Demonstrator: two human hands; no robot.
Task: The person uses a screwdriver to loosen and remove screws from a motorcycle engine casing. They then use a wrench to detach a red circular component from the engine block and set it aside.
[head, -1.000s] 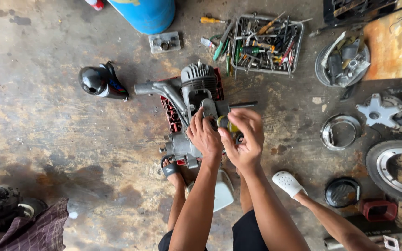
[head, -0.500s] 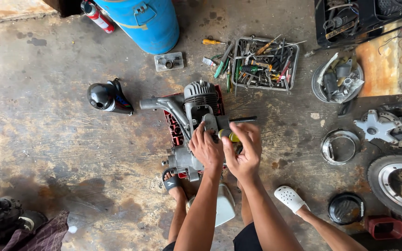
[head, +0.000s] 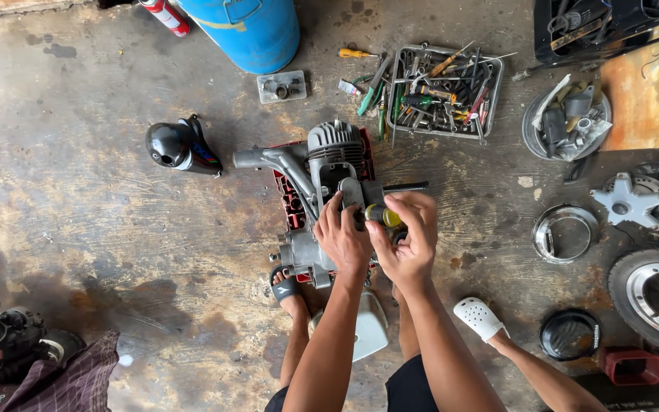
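Engine: centre of frame, on a red crate on the concrete floor.
Left hand: fingers spread, flat on the engine.
Right hand: closed around a yellow-handled screwdriver against the engine.
Tool tray: upper right.
Blue barrel: top centre.

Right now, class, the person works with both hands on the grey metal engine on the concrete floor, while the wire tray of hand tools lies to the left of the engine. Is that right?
Not quite. The head view shows the wire tray of hand tools up and to the right of the grey metal engine, not left. Both the left hand and the right hand are indeed on the engine, which stands on the concrete floor.
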